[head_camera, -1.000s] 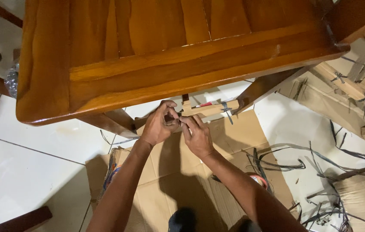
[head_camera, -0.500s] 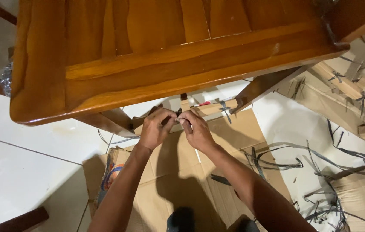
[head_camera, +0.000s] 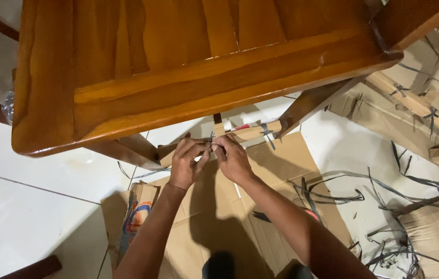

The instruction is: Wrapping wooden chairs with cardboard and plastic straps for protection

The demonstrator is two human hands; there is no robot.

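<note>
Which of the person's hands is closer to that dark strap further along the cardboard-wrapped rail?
Right. The right hand pinches the wrapped rail just left of the dark strap; the left hand is beyond it, farther from the strap.

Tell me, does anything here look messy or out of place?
Yes. Loose dark straps lie tangled across the white floor and flattened cardboard at right. Both hands, left hand and right hand, pinch a strap on the cardboard-wrapped rail.

the wooden table top (head_camera: pixel 188 67) overhangs the hands closely; its legs (head_camera: pixel 315 101) flank them. loose straps (head_camera: pixel 333 194) clutter the right floor; left tiles (head_camera: pixel 38 206) lie open.
</note>
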